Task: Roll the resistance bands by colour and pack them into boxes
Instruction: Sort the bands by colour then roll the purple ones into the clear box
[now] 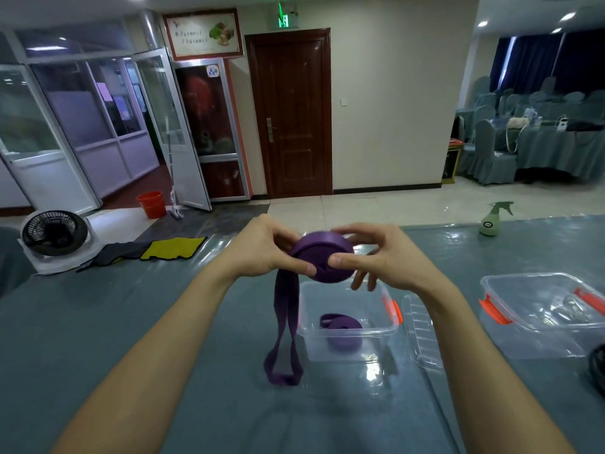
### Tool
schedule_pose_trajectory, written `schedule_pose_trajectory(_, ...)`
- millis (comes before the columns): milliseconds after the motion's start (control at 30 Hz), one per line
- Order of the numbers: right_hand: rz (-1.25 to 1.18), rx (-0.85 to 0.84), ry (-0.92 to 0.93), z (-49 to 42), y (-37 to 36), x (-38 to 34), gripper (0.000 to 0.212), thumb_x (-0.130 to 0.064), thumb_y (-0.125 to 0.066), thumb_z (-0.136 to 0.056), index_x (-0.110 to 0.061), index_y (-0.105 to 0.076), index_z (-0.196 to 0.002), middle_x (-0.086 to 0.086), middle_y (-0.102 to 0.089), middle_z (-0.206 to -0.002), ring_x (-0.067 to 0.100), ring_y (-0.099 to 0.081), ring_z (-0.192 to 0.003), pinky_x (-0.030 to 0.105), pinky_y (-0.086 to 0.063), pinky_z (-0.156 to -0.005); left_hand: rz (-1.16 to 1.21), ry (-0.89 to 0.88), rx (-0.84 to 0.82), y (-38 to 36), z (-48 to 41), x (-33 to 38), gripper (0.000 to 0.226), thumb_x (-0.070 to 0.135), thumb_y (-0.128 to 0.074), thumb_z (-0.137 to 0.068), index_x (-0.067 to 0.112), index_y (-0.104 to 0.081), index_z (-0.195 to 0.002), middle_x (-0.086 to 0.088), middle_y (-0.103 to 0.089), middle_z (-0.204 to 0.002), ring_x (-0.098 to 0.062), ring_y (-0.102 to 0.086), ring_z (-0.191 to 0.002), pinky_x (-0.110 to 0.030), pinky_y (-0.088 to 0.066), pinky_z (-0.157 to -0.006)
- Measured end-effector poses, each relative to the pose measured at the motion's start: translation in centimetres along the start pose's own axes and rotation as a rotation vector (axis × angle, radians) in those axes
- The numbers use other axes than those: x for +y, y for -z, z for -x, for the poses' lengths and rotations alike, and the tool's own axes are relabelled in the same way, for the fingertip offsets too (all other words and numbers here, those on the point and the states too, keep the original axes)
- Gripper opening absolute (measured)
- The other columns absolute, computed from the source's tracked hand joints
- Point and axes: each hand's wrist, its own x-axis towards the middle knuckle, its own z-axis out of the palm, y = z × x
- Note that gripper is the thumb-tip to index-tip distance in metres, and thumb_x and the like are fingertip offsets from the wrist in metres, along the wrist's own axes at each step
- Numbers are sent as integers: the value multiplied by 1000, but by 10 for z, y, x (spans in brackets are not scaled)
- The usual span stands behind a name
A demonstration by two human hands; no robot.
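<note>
L hand [262, 247]: fingers curled, thumb + fingertips pinch left edge of the purple band roll [322, 257]. R hand [386, 257]: thumb pressed on front face of roll, index arched over its top; other fingers hang loosely spread under it. Both hands grip the roll, held in air above the open clear box [305, 309].

Roll only partly wound: loose tail [284, 322] hangs from under L thumb as a doubled strip, its end loop touching the table [163, 322] just left of the box.

Inside the box: second purple band [342, 327], coiled, lying flat on the bottom. Box has orange latch on right side. Clear lid [420, 332] lies just right of it. Second clear box [523, 279] w/ orange latches further right, apart from the lid. Dark object [597, 368] cut off at right edge; cannot tell what it is.

Table: grey-blue cloth under glossy clear cover. Spray bottle [492, 221] at far right edge. Yellow cloth [173, 249] and black fan [54, 232] at far left.

Room: brown door [293, 113], orange bucket [151, 204] on floor by glass partitions.
</note>
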Motion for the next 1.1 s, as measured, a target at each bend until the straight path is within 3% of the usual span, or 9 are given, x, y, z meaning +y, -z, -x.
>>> schedule_pose_trajectory(200,363,-44,47,-10,-24,0,28,-43,-85,-90,-22,-80,-108,-7,-80,-97,13,-76,-57,34,-63,-57,-306,58,-108,-5,8,-3,33,43,-103,-66,28,-88,-91,6,-81,-75,-15,-77,-70,-46,-66,-74)
schedule_pose_trajectory(333,561,-112,80,-8,-34,3,37,-54,-85,-87,-24,-77,-106,-10,-78,-97,4,-74,-56,22,-55,-58,-381,60,-122,-3,14,-4,33,45,-103,-65,30,-88,-89,11,-79,-72,-10,-74,-67,-34,-62,-65)
schedule_pose_trajectory(433,618,-95,113,-10,-40,3,36,-53,-87,-85,-22,-80,-101,-7,-80,-82,1,-73,-56,28,-61,-66,-471,41,-115,-1,15,0,34,50,-102,-66,30,-87,-89,9,-77,-70,-12,-71,-67,-40,-60,-66)
schedule_pose_trajectory(533,617,-106,121,-13,-46,3,37,-58,-88,-81,-25,-80,-97,-7,-80,-80,1,-73,-56,31,-63,-69,-526,34,-129,3,19,1,31,52,-100,-67,30,-85,-83,13,-73,-64,-9,-67,-63,-32,-52,-58)
schedule_pose_trajectory(733,581,-178,50,-24,-65,3,37,-52,-93,-77,-21,-83,-94,-4,-77,-65,9,-74,-54,33,-64,-60,-724,-21,-129,5,25,-2,37,60,-96,-68,30,-83,-86,13,-73,-67,-7,-68,-65,-29,-52,-58)
schedule_pose_trajectory(833,420,-142,42,-22,-67,10,33,-49,-94,-77,-22,-84,-93,-4,-79,-69,14,-76,-55,34,-66,-57,-371,46,-105,15,38,-24,42,50,-102,-66,32,-84,-99,16,-79,-82,-4,-75,-79,-17,-58,-68)
schedule_pose_trajectory(933,252,-89,-5,-18,-67,19,36,-47,-95,-76,-22,-84,-99,-3,-81,-73,20,-79,-59,38,-68,-61,109,110,-7,6,62,-62,70,29,-107,-65,29,-75,-127,7,-83,-110,-11,-79,-104,-24,-63,-92)
schedule_pose_trajectory(1033,72,-15,-53,-9,-71,28,39,-47,-96,-70,-21,-85,-97,4,-82,-75,29,-80,-62,37,-68,-60,210,211,-28,-39,91,-113,85,22,-106,-67,31,-64,-140,11,-77,-129,-6,-72,-123,-25,-55,-108)
schedule_pose_trajectory(1100,-14,41,-96,-1,-76,37,40,-45,-97,-70,-17,-86,-96,9,-81,-73,33,-79,-62,36,-67,-60,207,313,-122,-76,109,-149,76,9,-102,-72,18,-65,-139,4,-77,-131,-11,-73,-124,-33,-54,-114)
